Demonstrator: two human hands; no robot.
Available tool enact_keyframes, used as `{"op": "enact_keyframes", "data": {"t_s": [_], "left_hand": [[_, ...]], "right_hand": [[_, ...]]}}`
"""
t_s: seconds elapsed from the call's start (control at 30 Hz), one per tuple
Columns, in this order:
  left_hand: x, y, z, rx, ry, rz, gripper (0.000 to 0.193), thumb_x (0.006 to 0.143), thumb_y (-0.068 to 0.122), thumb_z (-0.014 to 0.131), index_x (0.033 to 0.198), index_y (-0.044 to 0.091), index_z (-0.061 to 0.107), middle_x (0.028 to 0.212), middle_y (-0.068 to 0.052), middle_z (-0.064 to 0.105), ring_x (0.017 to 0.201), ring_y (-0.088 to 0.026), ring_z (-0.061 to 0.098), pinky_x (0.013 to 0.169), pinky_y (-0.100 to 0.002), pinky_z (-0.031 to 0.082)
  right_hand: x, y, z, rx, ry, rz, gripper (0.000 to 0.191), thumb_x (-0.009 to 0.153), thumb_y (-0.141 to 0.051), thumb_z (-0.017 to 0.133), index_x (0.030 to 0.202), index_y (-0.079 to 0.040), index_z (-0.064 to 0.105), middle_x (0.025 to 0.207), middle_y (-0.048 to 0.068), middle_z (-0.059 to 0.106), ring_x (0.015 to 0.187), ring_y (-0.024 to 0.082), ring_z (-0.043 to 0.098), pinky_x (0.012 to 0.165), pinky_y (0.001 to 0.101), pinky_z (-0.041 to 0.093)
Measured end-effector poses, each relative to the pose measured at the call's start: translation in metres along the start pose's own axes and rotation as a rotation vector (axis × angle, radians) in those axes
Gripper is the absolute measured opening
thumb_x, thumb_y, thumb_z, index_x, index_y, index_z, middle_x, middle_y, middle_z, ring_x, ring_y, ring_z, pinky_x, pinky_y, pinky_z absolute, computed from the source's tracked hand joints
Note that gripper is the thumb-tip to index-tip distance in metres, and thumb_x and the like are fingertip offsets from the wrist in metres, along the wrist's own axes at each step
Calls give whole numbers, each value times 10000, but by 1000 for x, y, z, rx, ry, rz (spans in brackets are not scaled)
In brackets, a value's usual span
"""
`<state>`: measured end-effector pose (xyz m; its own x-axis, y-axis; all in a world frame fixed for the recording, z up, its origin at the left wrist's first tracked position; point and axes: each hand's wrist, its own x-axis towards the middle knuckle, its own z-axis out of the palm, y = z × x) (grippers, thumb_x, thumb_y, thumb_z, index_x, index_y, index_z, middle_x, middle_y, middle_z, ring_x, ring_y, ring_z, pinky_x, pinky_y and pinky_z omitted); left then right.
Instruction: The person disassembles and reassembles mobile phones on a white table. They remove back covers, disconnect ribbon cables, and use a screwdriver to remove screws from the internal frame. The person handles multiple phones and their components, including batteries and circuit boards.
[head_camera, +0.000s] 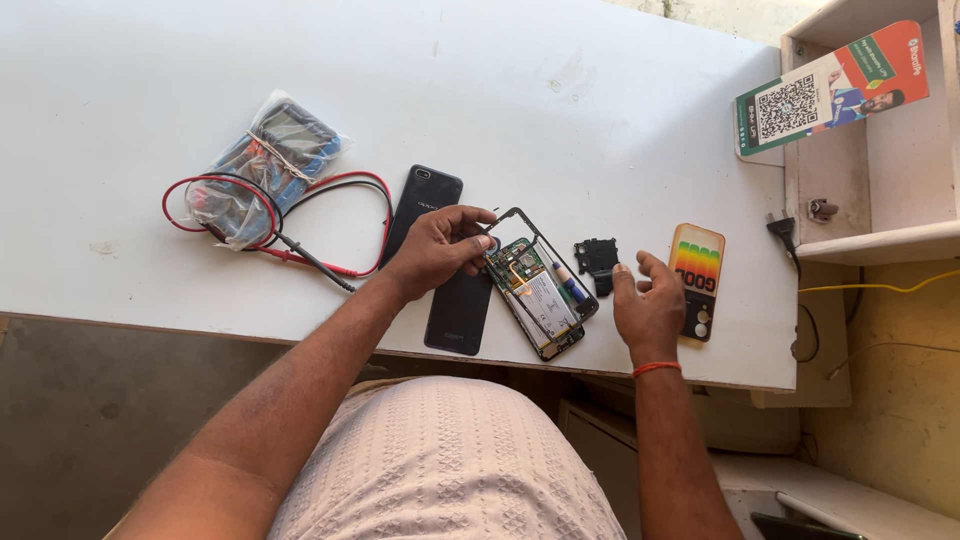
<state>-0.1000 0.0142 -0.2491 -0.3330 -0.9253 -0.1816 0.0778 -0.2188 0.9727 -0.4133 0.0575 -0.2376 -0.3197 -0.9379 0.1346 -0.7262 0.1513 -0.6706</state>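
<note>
Pinching the top edge of the opened phone (540, 292) is the left hand (440, 248), fingers closed on its frame; phone lies w/ battery and board up, on the white table (500, 90) beside a dark back cover (440, 262). Right hand (650, 305) rests loose, holding nothing, btw a small black part (598, 262) and a colourful phone (697, 280).

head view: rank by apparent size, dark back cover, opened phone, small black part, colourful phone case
1. dark back cover, partly under the left hand
2. opened phone
3. colourful phone case, close to the opened phone, order unsure
4. small black part
</note>
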Motion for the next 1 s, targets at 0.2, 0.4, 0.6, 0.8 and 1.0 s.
{"op": "enact_keyframes", "data": {"t_s": [0.2, 0.4, 0.6, 0.8, 1.0], "left_hand": [[2, -1, -1, -119, -8, -2, 307, 975, 101, 656, 1274, 31, 644, 992, -76, 739, 826, -92, 709, 683, -228, 619], [0, 1, -2, -165, 12, -14, 351, 972, 138, 691, 1286, 2, 617, 985, -86, 713, 840, -106, 713, 692, -244, 623], [1, 2, 0, -154, 58, -58, 365, 981, 162, 668, 1296, -14, 612, 1012, -94, 699, 831, -102, 709, 694, -244, 634], [2, 1, -1, -174, 48, -52, 346, 990, 119, 620, 1303, -24, 584, 1045, -110, 709, 840, -99, 706, 693, -239, 632], [3, -1, -2, -172, 64, -66, 328, 990, 78, 597, 1300, -31, 588, 1056, -135, 705, 839, -105, 708, 693, -244, 634]], "right_hand": [[-28, -31, -8, 344, -337, 118, 236, 1035, -240, 619, 1111, -74, 768, 868, 34, 760, 639, 74, 616, 519, 228, 506], [-34, -41, -11, 652, -451, 251, 225, 1002, -206, 658, 1118, -42, 760, 840, 54, 746, 593, 73, 571, 503, 234, 485], [-29, -19, -23, 615, -37, 75, 195, 1016, -158, 697, 1164, -36, 730, 941, 43, 747, 747, 64, 657, 619, 224, 551], [-26, 4, -21, -136, 229, -289, 213, 988, -180, 788, 1173, -74, 788, 1016, 67, 682, 873, 161, 614, 757, 331, 538], [-37, 2, -6, -487, 169, -397, 311, 880, -252, 821, 1141, -83, 806, 1023, 69, 665, 986, 248, 589, 923, 418, 482]]}}
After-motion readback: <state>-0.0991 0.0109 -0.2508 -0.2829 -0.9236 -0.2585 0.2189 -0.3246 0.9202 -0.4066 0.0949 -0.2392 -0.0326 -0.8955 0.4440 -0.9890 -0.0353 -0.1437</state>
